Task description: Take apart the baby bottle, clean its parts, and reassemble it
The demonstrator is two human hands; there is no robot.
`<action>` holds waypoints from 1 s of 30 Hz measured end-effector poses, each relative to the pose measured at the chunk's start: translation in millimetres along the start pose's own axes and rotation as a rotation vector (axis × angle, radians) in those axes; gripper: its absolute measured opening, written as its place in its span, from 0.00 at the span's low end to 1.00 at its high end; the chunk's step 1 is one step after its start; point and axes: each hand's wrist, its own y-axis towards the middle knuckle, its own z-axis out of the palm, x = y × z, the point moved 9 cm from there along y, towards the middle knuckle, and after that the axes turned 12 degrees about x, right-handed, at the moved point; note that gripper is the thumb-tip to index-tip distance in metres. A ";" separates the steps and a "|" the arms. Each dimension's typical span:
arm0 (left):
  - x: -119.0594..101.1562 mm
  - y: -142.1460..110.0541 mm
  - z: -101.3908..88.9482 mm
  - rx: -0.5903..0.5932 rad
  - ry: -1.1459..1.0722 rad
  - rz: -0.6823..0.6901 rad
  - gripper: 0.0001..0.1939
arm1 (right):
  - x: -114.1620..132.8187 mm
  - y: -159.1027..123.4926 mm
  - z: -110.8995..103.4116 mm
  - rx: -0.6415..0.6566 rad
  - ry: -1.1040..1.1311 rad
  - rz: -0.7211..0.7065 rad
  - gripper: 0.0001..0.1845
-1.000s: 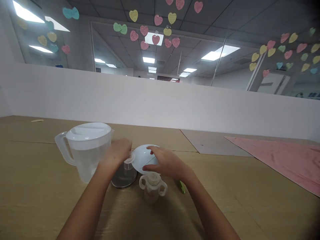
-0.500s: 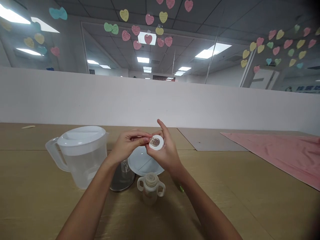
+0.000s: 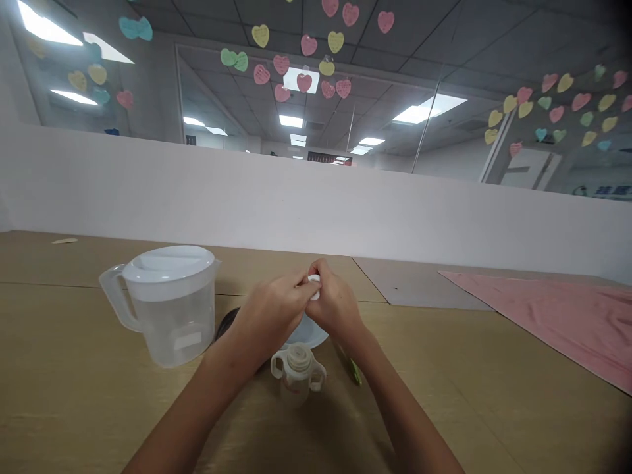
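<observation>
Both hands meet over the table with fingers closed around a small white bottle collar (image 3: 315, 288). My left hand (image 3: 277, 301) pinches it from the left, and its fingers cover much of it. My right hand (image 3: 336, 300) wraps it from the right. Any clear teat in the collar is hidden by the fingers. Below the hands a small baby bottle (image 3: 297, 376) with two side handles stands upright, its threaded neck bare. Behind the bottle sits a pale blue bowl (image 3: 310, 333), partly covered by my hands.
To the left stands a clear lidded jug (image 3: 172, 322). A dark round plate (image 3: 226, 324) shows beside my left forearm. Something slim and green (image 3: 354, 372) lies by my right forearm. A pink cloth (image 3: 553, 319) spreads on the right, and a white wall (image 3: 296, 204) runs behind the table.
My left hand has moved right and closed over the collar, hiding its clear middle. My right hand has turned the collar edge-on and curled its raised finger in. The view has shifted slightly.
</observation>
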 end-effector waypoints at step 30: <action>37.6 -89.7 145.8 -0.092 -0.537 -0.197 0.34 | 4.8 -15.6 65.8 0.830 0.255 -0.217 0.10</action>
